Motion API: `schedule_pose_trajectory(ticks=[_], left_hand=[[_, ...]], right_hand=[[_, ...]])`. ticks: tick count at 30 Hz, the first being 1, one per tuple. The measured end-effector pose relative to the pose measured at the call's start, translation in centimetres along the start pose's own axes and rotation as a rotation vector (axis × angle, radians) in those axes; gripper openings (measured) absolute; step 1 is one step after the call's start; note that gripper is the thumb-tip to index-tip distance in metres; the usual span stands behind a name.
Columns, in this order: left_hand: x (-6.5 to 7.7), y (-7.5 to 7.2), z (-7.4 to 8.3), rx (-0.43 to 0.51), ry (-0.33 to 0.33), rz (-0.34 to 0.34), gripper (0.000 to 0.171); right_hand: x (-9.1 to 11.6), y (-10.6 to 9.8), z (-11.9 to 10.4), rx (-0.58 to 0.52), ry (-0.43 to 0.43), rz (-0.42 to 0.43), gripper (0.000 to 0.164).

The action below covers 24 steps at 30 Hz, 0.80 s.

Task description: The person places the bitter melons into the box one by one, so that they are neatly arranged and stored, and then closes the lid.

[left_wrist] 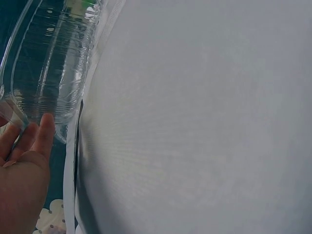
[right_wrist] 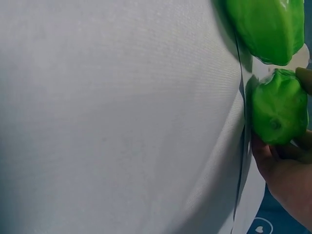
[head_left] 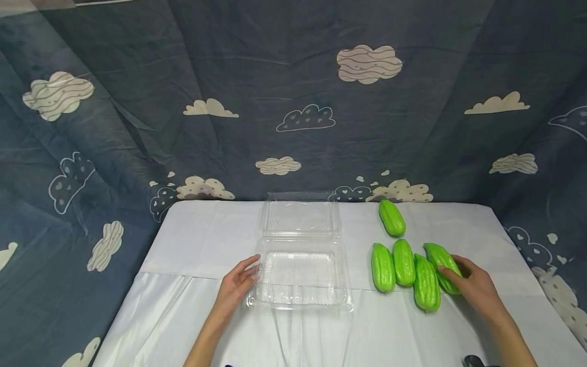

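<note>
A clear plastic clamshell box [head_left: 300, 278] lies with its lid folded back towards the rear of the table. My left hand [head_left: 238, 280] touches the box's left edge, its fingers fairly straight; the left wrist view shows that hand [left_wrist: 29, 165] beside the ribbed clear wall [left_wrist: 53, 63]. On the right, my right hand [head_left: 474, 283] grips the rightmost green bitter melon [head_left: 442, 262], thumb on its near left side. In the right wrist view, fingers lie on both sides of this melon [right_wrist: 280, 109]. Another bitter melon [head_left: 426, 285] lies directly left of it.
Two more bitter melons, one left [head_left: 382, 267] and one right [head_left: 404, 262], lie between the box and my right hand. A single melon [head_left: 392, 218] lies farther back. White cloth [head_left: 197, 239] covers the table; a dark cloud-print curtain [head_left: 293, 76] hangs behind.
</note>
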<state>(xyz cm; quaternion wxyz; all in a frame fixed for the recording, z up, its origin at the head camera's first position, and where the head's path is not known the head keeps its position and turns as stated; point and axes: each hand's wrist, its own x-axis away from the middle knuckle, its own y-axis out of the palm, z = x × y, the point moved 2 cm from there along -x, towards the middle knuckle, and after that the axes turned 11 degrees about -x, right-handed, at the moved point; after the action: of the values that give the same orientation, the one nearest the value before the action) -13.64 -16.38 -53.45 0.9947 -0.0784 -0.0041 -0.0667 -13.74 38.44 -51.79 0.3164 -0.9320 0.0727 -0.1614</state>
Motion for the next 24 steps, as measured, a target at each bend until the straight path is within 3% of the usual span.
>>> schedule_pose_trajectory(ticks=[12, 24], left_hand=[[0.1, 0.0, 0.0, -0.005, 0.001, -0.001, 0.046], [0.0, 0.0, 0.0, 0.005, 0.007, 0.001, 0.046]], right_hand=[[1.2, -0.4, -1.6, -0.082, -0.092, 0.132, 0.085], [2.3, 0.4, -4.1, -0.131, -0.134, 0.159, 0.081]])
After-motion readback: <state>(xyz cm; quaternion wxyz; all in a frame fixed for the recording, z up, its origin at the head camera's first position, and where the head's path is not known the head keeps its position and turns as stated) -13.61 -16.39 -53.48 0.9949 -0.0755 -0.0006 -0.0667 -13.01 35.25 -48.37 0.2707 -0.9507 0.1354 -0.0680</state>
